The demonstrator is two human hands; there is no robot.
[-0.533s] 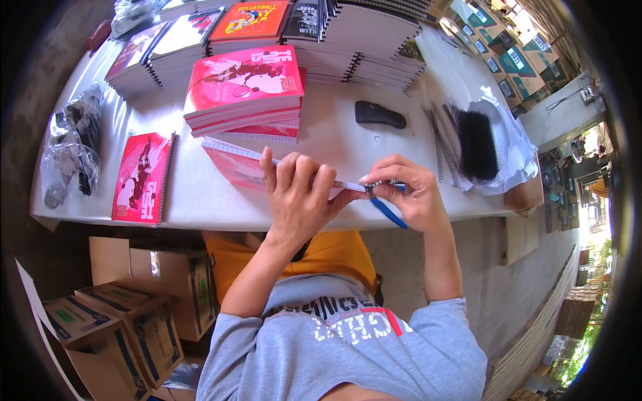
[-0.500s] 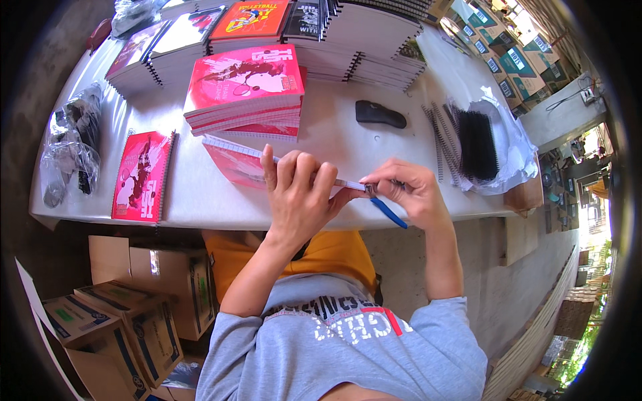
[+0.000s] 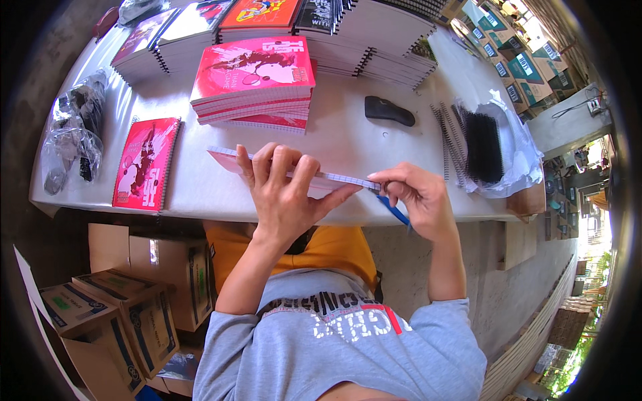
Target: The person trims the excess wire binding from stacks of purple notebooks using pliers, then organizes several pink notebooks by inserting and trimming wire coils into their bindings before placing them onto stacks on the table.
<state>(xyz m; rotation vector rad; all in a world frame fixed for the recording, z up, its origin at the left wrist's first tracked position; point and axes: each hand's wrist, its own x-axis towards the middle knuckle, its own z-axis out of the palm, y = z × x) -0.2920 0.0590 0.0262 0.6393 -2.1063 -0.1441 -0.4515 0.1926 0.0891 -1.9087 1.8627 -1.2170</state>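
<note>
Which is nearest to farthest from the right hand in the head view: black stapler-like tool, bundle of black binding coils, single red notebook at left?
From the right hand:
1. Black tool, on the table just beyond it.
2. Binding coils, to its right; close to the tool's distance.
3. Single red notebook, far left.

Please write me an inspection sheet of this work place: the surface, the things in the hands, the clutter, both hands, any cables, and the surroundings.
Surface: white table, mostly covered along its far side.
Job's things: pink notebook held on edge at the near table rim; blue tool at its right end, kind unclear.
Clutter: stack of pink notebooks; single pink notebook lying flat at left; rows of spiral notebooks at the back; black spiral coils on a clear plastic bag; dark handheld object; bagged items at far left.
Grippers: left hand grips the notebook; right hand pinches the blue tool.
Cables: nothing seen.
Surroundings: cardboard boxes under the table; more boxes at upper right.
</note>
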